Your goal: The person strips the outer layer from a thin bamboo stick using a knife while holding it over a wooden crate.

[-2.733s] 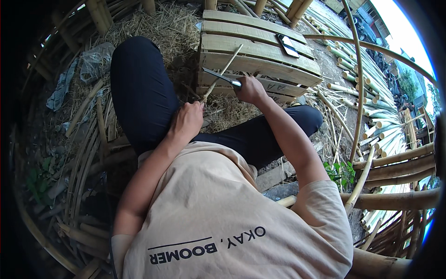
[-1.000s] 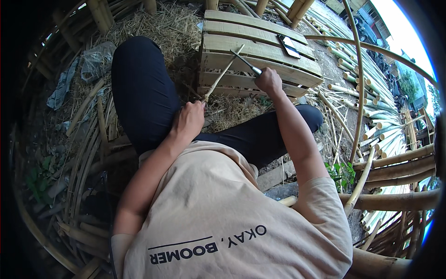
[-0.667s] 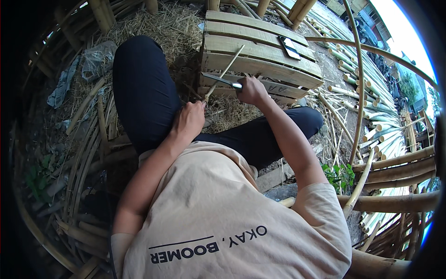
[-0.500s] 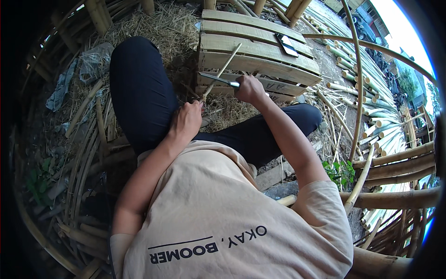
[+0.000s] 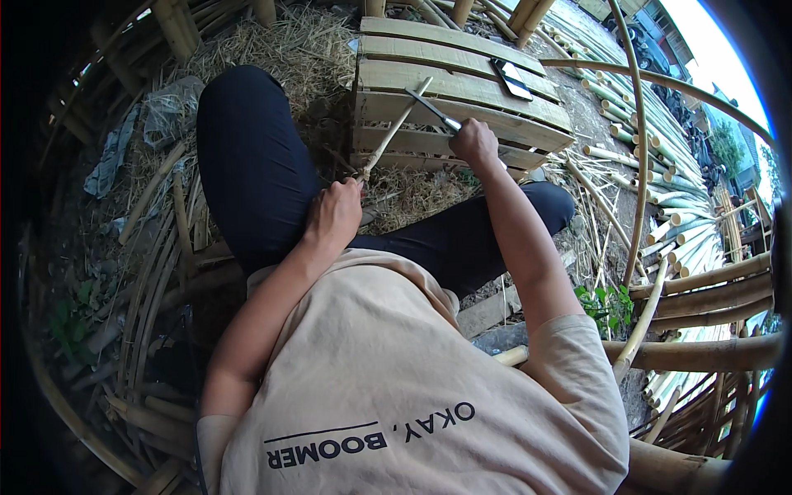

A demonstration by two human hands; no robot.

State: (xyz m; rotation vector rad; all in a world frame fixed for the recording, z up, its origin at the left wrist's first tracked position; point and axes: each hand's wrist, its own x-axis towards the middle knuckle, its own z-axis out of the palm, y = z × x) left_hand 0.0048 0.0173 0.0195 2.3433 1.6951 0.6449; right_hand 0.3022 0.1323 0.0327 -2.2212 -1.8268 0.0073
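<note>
My left hand (image 5: 336, 211) rests near my left thigh, closed round the lower end of a thin pale bamboo stick (image 5: 394, 132). The stick slants up and away, its far tip over the front edge of a wooden slatted crate (image 5: 396, 51). In my right hand (image 5: 476, 143) is the handle of a knife (image 5: 434, 110), held in a fist. Its narrow blade points left and crosses the stick near the far tip; whether it touches the wood I cannot tell.
A phone (image 5: 511, 80) lies on the crate's right side. Straw (image 5: 289, 45) covers the ground beyond my left knee, beside a crumpled plastic sheet (image 5: 171, 111). Many cut bamboo poles (image 5: 685, 235) are stacked at the right, behind a bamboo rail (image 5: 701, 355).
My right hand and the knife have moved away from me and to the right, the blade passing from the stick's middle to near its far tip. My left hand has hardly moved.
</note>
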